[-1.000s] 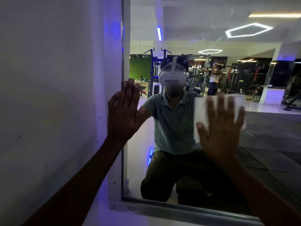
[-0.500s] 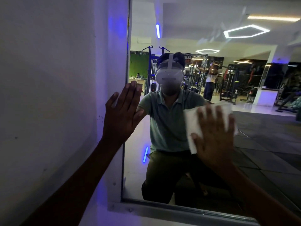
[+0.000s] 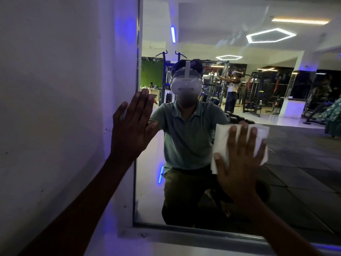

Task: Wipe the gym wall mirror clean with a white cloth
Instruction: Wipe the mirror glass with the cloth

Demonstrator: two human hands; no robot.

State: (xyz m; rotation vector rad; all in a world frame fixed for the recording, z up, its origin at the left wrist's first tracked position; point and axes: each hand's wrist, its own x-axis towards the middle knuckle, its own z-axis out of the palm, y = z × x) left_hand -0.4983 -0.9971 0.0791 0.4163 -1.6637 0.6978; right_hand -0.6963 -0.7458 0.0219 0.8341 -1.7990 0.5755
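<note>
Cloth lies flat on mirror, pinned beneath right hand, fingers straight and spread; its bulk extends above the palm. Left hand, flat, braces at the mirror's left edge.

White wall, dim rm, blue-violet glow.
</note>
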